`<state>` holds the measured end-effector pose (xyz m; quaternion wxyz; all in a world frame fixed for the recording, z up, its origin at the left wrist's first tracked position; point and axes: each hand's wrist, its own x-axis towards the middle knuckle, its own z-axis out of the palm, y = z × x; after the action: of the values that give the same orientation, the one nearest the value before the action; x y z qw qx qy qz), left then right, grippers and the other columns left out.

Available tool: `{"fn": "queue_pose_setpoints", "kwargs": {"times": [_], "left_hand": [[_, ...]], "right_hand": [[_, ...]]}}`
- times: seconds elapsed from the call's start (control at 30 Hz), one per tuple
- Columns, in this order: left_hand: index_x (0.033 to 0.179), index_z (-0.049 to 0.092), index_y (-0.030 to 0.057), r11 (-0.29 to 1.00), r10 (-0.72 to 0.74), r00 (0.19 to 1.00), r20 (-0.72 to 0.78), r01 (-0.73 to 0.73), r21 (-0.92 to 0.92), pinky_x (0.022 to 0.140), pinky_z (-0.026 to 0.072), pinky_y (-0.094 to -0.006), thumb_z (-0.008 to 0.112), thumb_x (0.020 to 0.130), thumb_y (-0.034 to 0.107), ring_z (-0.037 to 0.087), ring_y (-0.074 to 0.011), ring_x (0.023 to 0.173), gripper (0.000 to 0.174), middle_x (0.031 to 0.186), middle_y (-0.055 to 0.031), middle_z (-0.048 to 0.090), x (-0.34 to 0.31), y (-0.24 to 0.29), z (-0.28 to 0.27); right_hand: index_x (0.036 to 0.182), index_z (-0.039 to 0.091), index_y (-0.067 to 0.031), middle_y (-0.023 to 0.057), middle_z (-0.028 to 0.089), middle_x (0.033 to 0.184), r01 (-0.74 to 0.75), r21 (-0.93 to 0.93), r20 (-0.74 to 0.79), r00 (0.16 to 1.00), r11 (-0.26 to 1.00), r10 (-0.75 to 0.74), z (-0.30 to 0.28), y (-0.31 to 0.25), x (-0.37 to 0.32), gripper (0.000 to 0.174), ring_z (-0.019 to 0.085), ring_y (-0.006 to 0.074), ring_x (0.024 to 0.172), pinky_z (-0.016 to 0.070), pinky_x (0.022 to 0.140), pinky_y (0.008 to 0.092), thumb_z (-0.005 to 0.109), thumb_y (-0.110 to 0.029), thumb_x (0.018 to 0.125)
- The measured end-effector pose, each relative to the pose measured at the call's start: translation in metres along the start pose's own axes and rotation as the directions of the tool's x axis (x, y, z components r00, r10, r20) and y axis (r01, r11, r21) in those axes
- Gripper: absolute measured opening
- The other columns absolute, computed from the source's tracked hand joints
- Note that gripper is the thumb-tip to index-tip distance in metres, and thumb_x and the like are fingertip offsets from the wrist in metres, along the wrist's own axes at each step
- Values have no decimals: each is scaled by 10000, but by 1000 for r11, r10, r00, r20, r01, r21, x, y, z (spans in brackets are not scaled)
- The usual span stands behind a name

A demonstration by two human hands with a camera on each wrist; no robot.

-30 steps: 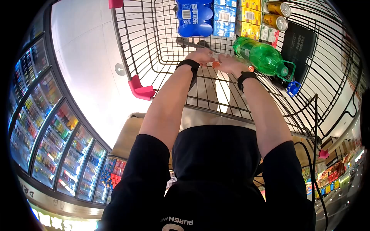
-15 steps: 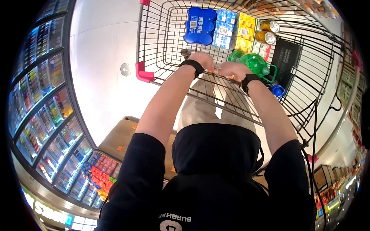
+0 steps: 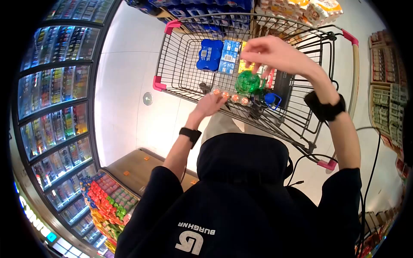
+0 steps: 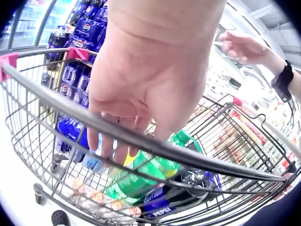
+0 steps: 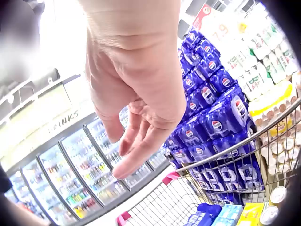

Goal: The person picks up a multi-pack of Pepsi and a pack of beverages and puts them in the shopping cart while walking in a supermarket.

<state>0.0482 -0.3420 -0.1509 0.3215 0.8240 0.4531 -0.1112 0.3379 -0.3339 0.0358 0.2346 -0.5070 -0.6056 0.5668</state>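
My left hand [image 3: 210,104] hangs over the near rim of the shopping cart [image 3: 254,120], fingers loose and pointing down, fingertips close to a row of several clear bottles with orange caps [image 3: 235,98]. Nothing shows in its grasp in the left wrist view. Raised above the cart is my right hand [image 3: 277,53], its fingers bent loosely around nothing. A large green bottle [image 4: 136,178] lies beside the orange-capped row, along with a dark Pepsi bottle [image 4: 162,203] that has a blue cap and handle.
Farther in the cart lie a blue can pack [image 3: 209,55], light-blue cartons [image 3: 229,56], yellow cartons [image 5: 250,215] and gold cans [image 5: 270,214]. Stacked Pepsi packs [image 5: 216,122] rise behind it. Drink fridges [image 3: 58,86] line the left, and a cable [image 3: 373,167] hangs at the right.
My hands, earlier together at the orange-capped bottles, have parted. The right one has risen up and rightward over the cart; the left has drawn back slightly. The head view now takes in more of the cart.
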Motion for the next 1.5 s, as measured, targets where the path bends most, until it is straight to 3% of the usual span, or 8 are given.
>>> {"fn": "queue_pose_setpoints", "kwargs": {"times": [0.17,0.33,0.57,0.77,0.93,1.1,1.27,1.5], "left_hand": [[956,720,99,993,-60,952,-300,88,80,868,469,-496,487,967,440,669,-360,741,413,722,-176,685,-11,10,31],[990,729,129,983,-181,912,-367,183,-28,722,542,-411,575,893,416,699,-283,794,340,821,-84,732,-4,12,33],[900,720,93,991,-133,831,-540,96,-97,769,475,-410,574,885,290,676,-293,734,245,786,-92,725,-9,17,42],[922,691,59,992,-3,822,-569,-71,-108,833,438,-410,591,900,241,642,-268,912,209,876,-89,709,-34,32,50],[975,666,17,968,81,731,-677,-219,-120,1008,420,-447,622,886,149,598,-327,1063,165,1019,-159,679,-62,45,62],[1247,570,12,958,56,749,-660,-226,-175,1122,350,-434,622,915,192,456,-388,1293,381,1403,-216,478,-106,66,80],[1286,561,24,945,-39,892,-450,-113,-306,961,476,-451,579,943,257,571,-404,1126,415,1256,-238,585,-161,76,95],[1232,593,26,862,-285,940,-190,164,-480,888,501,-472,505,899,95,629,-402,985,351,1033,-241,676,-257,57,172]], "right_hand": [[947,633,-26,10,666,817,-63,33,123,991,997,58,-18,-39,-82,174,632,59,673,541,563,208,627,-201,954],[781,678,-19,27,669,728,136,-80,230,966,987,-115,-7,-90,-149,122,623,79,616,504,537,229,738,-103,845],[708,615,-59,21,494,644,602,445,388,537,663,-749,44,-152,-199,429,509,171,513,360,422,268,827,-431,716],[665,563,-73,6,402,600,577,497,267,609,648,-747,74,-168,-210,488,452,166,476,305,380,281,829,-482,701],[814,634,-56,6,605,816,611,437,655,286,660,-699,74,-163,-207,290,603,131,658,410,463,214,667,-333,892],[748,613,-78,-4,538,710,626,386,582,405,678,-705,109,-162,-220,326,554,136,580,375,443,242,736,-373,812],[831,679,-19,38,672,749,285,-206,272,936,936,-225,90,-107,-203,113,648,104,683,491,605,256,672,-123,874],[1008,644,31,141,689,904,47,-774,-157,952,632,-262,-34,82,-211,240,652,259,894,487,817,355,622,-195,933]]}}
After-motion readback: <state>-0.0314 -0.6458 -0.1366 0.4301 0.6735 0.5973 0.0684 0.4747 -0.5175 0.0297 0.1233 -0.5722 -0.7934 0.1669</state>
